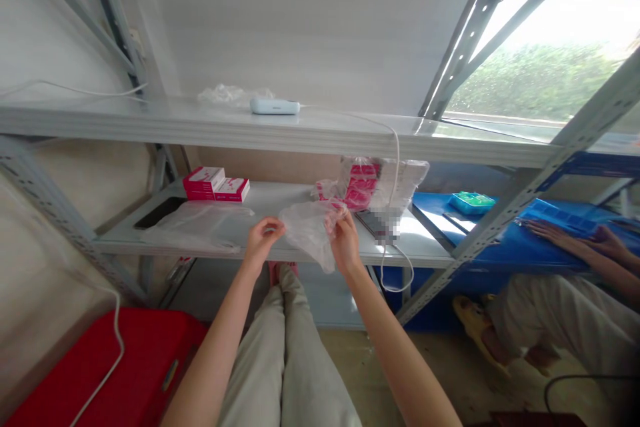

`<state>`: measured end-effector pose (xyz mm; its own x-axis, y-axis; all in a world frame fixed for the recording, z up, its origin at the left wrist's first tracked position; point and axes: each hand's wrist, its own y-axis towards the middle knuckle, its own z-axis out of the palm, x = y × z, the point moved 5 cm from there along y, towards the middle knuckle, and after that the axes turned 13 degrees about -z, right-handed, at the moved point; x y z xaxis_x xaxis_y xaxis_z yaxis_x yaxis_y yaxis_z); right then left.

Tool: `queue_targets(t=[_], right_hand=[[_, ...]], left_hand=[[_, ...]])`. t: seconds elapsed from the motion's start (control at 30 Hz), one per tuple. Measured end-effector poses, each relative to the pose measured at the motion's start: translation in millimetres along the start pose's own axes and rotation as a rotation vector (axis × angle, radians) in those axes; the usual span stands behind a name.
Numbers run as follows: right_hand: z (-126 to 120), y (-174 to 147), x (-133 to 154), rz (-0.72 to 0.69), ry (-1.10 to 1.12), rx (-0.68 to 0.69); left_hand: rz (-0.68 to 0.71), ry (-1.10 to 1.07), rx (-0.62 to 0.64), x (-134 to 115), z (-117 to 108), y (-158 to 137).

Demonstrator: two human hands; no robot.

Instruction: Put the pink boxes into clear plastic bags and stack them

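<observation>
A thin clear plastic bag (309, 232) is stretched between my two hands over the front of the lower shelf (280, 192). My left hand (263, 238) pinches its left edge between thumb and fingers. On the other side, my right hand (344, 237) grips the bag's upper right part, with some of the film bunched at the fingertips. Behind the right hand lies a filled clear bag with pink-and-white boxes (363, 185) inside. Flat on the shelf to the left rests another clear plastic bag (200, 225).
Pink-and-white boxes (216, 185) stand by a dark phone-like slab (159, 212). A pale blue device (275, 106) and crumpled plastic (233, 94) lie above; a white cable (397, 173) hangs down. A red case (115, 363) stands lower left. Another person's hands (555, 235) are at right.
</observation>
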<state>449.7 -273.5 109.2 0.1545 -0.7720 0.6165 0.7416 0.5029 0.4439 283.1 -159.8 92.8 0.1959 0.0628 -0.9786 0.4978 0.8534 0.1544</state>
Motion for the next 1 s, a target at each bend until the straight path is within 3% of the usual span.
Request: queue_targets(t=[0.13,0.23,0.33,0.47,0.73,1.0], right_hand=[[-4.8,0.2,2.9,-0.026,-0.085,-0.012],[-8.8,0.2,0.4,0.069,-0.177,0.011],[-6.5,0.9,0.3,0.143,-0.307,0.106],[-2.5,2.2,6.9,0.111,-0.458,0.148],[-28.3,3.9,12.8,-0.012,-0.329,-0.169],[-43.8,-1.9,16.7,-0.045,-0.261,-0.380]], left_hand=[[0.039,0.078,-0.047,-4.7,-16.5,-2.6],[0.126,0.168,-0.100,-17.1,-26.3,-9.4],[0.208,0.229,-0.089,-31.1,-26.5,-18.4],[0.247,0.162,-0.051,-42.0,-22.1,-26.0],[0.250,0.175,-0.247,-46.0,-26.7,-30.6],[0.088,0.265,0.010,-23.4,-29.1,-20.5]])
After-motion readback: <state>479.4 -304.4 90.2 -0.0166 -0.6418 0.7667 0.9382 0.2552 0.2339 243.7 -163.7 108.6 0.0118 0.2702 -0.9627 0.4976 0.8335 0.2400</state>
